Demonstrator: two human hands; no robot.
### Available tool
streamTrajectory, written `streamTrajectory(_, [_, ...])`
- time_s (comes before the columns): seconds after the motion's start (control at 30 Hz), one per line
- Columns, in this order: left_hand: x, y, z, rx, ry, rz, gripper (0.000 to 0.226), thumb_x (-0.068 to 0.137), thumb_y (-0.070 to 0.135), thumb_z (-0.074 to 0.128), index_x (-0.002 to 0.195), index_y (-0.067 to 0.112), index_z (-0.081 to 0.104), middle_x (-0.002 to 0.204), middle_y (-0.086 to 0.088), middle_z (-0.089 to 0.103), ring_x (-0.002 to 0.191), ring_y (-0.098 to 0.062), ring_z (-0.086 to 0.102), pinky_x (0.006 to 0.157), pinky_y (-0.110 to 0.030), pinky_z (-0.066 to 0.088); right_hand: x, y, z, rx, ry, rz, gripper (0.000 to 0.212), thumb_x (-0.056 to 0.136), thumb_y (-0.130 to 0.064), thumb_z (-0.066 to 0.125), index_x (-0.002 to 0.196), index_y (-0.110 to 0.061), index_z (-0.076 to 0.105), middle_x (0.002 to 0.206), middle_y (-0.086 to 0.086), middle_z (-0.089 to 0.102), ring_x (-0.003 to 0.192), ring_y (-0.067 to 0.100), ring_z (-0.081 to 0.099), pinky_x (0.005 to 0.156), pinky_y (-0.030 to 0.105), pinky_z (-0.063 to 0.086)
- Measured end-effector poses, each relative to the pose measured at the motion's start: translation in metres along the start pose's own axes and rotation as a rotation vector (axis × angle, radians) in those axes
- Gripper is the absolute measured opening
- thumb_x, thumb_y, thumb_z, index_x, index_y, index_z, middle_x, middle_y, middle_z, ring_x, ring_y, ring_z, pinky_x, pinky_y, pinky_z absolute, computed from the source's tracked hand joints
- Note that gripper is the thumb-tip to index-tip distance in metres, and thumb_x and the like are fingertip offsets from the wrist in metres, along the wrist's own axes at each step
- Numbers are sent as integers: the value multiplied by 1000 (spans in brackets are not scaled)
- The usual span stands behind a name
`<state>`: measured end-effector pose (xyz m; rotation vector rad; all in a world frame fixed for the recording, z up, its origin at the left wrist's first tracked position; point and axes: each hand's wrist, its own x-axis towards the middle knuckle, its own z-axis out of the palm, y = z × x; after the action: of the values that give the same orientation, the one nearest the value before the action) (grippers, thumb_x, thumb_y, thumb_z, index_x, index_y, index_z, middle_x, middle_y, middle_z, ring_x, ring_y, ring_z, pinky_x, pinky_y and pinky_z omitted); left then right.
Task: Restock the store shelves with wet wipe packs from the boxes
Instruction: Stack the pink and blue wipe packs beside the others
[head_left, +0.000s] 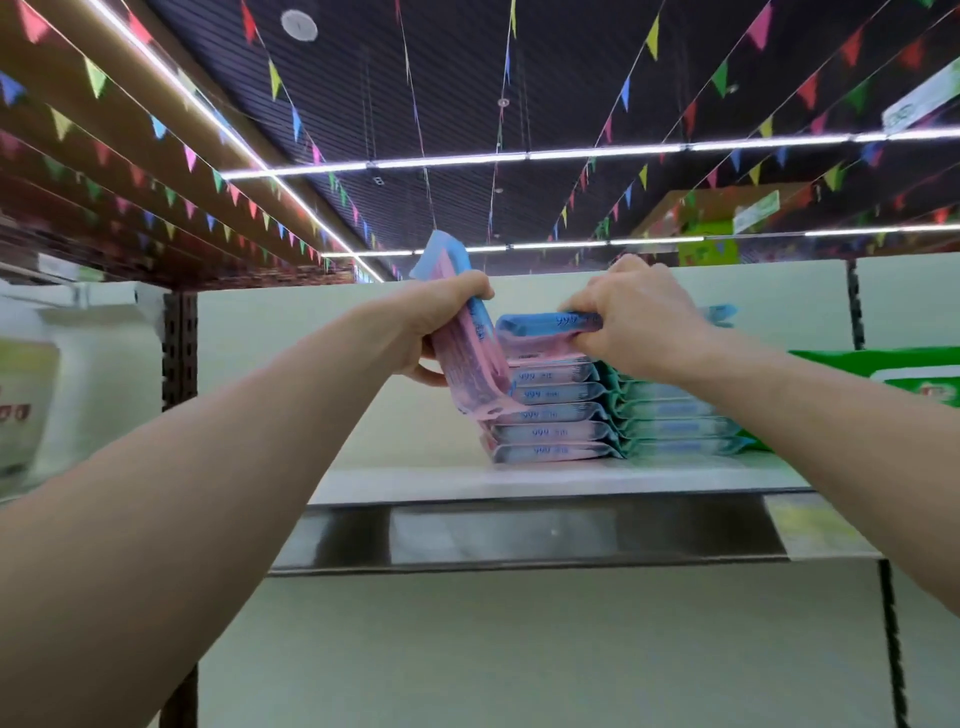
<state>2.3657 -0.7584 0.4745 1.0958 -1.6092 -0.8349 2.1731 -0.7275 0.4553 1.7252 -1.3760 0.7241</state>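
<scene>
Pack is pinched onto front-edge stack by right hand; spares gripped by left hand should be laid next

The green pack runs off the right edge, and the white bag at left is blurred.

The top pack gripped by the right hand lies on a stack on the shelf, tilted packs gripped by the left hand lean just left, a second stack just right.
</scene>
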Motion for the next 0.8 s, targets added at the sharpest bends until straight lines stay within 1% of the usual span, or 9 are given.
streamTrajectory(0.07, [12, 0, -1, 18, 12, 17, 29, 83, 35, 66, 95, 14, 49, 95, -10, 67, 88, -24, 67, 73, -43, 54, 11, 2, 6, -30, 13, -15, 27, 94, -40, 55, 116, -31, 67, 101, -2, 66, 109, 23, 42, 86, 35, 32])
streamTrajectory(0.17, [30, -2, -4, 28, 30, 23, 31, 84, 34, 66, 99, 13, 49, 94, -10, 66, 84, -24, 66, 76, -44, 54, 26, 4, 15, -7, 10, -1, 28, 94, -41, 54, 113, -27, 68, 97, 0, 65, 108, 22, 42, 79, 32, 33])
streamTrajectory(0.23, [43, -3, -6, 21, 43, 20, 36, 84, 34, 66, 108, 13, 49, 93, -9, 65, 81, -23, 65, 76, -43, 53, 38, 6, 25, 13, -7, 18, 27, 92, -42, 55, 110, -26, 68, 93, 1, 63, 107, 22, 41, 75, 31, 34])
streamTrajectory(0.3, [55, -4, -6, 8, 56, 12, 37, 84, 34, 65, 111, 14, 49, 91, -8, 65, 78, -22, 64, 73, -41, 52, 49, 6, 36, 28, -10, 27, 25, 92, -41, 56, 108, -26, 68, 91, 2, 61, 107, 22, 41, 73, 31, 34])
streamTrajectory(0.43, [75, -5, -6, -33, 75, 5, 27, 84, 37, 62, 95, 15, 50, 87, -6, 64, 76, -20, 63, 76, -38, 51, 67, 6, 54, 84, -1, 46, 22, 92, -38, 58, 108, -28, 67, 91, 3, 59, 106, 22, 45, 71, 31, 35])
streamTrajectory(0.5, [82, -7, -5, -29, 71, 1, 27, 85, 38, 61, 95, 16, 50, 84, -5, 63, 74, -19, 62, 75, -37, 50, 72, 6, 63, 113, -23, 61, 24, 90, -40, 60, 111, -31, 67, 96, 4, 58, 106, 22, 47, 71, 31, 35])
streamTrajectory(0.63, [92, -13, -2, -20, 47, -32, 38, 84, 42, 62, 108, 14, 52, 87, -5, 64, 76, -19, 62, 68, -34, 49, 77, 8, 76, 29, -45, 50, 26, 91, -41, 58, 115, -33, 67, 101, 5, 61, 110, 24, 45, 74, 31, 34])
streamTrajectory(0.73, [99, -17, 0, -27, 24, -42, 42, 83, 43, 62, 111, 13, 52, 89, -6, 65, 78, -20, 63, 72, -35, 50, 77, 11, 75, -38, -89, 36, 25, 93, -39, 53, 113, -31, 67, 101, 4, 61, 111, 25, 44, 75, 31, 32])
streamTrajectory(0.8, [103, -18, 1, -38, 16, -43, 43, 82, 43, 63, 111, 13, 52, 91, -7, 65, 80, -21, 64, 72, -36, 50, 77, 12, 75, -71, -141, 10, 25, 96, -39, 48, 109, -28, 66, 99, 1, 62, 110, 23, 44, 74, 32, 33])
